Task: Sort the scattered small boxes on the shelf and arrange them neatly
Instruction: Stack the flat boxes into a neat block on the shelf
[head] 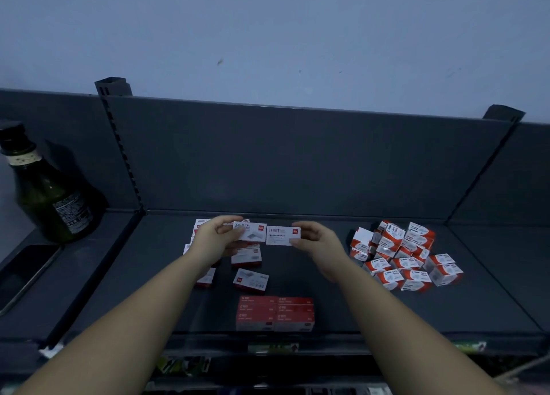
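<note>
Dark metal shelf (327, 275) under a pale wall carries the boxes. Both arms reach forward over its middle. The left hand (212, 239) pinches one white staple box (250, 231) by its left end, and the right hand (317, 239) pinches a second white box (282, 235) by its right end. The two boxes meet end to end above the loose boxes (251, 280). Best to square the pair, same face up, before setting them by the neat red stack (275, 312) near the front, clear of the orange-and-white pile (404, 254) at right.
</note>
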Demonstrator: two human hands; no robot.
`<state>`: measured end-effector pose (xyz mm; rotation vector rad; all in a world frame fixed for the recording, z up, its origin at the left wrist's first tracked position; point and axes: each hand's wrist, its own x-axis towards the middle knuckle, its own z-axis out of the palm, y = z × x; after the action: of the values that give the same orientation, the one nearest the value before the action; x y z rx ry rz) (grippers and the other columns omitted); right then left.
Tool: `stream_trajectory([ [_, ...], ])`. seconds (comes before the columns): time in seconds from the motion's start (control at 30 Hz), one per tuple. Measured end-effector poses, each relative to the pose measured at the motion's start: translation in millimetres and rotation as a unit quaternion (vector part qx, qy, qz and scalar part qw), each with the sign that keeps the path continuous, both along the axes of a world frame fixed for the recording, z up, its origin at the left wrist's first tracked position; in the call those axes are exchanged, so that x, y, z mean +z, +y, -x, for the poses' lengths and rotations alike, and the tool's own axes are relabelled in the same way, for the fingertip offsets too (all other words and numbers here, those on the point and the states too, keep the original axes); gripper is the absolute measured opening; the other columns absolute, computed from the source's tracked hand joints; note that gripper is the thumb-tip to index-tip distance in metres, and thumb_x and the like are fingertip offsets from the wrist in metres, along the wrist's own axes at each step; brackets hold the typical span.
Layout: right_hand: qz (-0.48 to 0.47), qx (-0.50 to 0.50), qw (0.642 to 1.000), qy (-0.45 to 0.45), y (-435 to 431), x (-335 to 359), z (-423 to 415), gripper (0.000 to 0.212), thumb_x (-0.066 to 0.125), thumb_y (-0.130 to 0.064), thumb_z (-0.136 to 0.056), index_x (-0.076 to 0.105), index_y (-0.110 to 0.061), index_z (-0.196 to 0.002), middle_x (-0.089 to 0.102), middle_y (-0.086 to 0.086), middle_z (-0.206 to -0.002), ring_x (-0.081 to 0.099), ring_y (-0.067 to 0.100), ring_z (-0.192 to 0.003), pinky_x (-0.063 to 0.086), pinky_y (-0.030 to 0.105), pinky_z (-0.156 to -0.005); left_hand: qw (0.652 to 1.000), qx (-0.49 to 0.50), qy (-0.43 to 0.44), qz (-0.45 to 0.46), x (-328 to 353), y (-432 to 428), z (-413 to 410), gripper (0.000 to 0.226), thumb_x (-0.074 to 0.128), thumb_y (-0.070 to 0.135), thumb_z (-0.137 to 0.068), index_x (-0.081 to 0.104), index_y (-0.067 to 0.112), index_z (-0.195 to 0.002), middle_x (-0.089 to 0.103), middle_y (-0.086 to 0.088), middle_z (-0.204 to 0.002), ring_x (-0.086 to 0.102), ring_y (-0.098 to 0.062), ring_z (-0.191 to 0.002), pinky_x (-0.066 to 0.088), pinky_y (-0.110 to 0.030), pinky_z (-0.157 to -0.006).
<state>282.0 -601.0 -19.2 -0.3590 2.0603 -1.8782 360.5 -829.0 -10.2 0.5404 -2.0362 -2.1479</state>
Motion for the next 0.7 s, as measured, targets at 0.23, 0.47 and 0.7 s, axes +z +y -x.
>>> stream_trajectory([
  [0.23,0.029,-0.008,0.999,-0.028,26.8,1.0,-7.8,0.029,0.068,0.001,-0.088,0.064,-0.016,-0.110,0.072,0.005,-0.108,0.069,0.020,-0.105,0.057,0.029,-0.088,0.999,-0.016,0.011,-0.038,2.5,26.3,-3.0,0.022,0.064,0.008,-0.093,0.063,0.012,-0.114,0.073,-0.010,-0.104,0.073,-0.026,-0.083,0.057,-0.029,-0.066],
  [0.47,0.035,-0.008,0.999,-0.039,42.8,-0.4,-8.1,0.030,0.068,0.000,-0.088,0.064,-0.014,-0.114,0.073,0.006,-0.109,0.069,0.021,-0.105,0.057,0.033,-0.091,0.993,-0.022,0.036,-0.114,-0.6,40.8,-0.8,0.014,0.062,0.005,-0.093,0.059,0.010,-0.106,0.067,-0.020,-0.114,0.068,-0.032,-0.102,0.056,-0.034,-0.082],
  [0.7,0.057,-0.007,0.997,-0.060,50.1,-1.6,-8.4,0.029,0.067,0.002,-0.089,0.064,-0.012,-0.114,0.073,0.008,-0.109,0.070,0.022,-0.104,0.056,0.035,-0.093,0.991,-0.059,0.036,-0.113,1.4,40.7,-4.7,0.053,0.050,-0.027,-0.082,0.062,0.012,-0.115,0.066,-0.007,-0.118,0.070,-0.019,-0.090,0.057,-0.027,-0.079],
])
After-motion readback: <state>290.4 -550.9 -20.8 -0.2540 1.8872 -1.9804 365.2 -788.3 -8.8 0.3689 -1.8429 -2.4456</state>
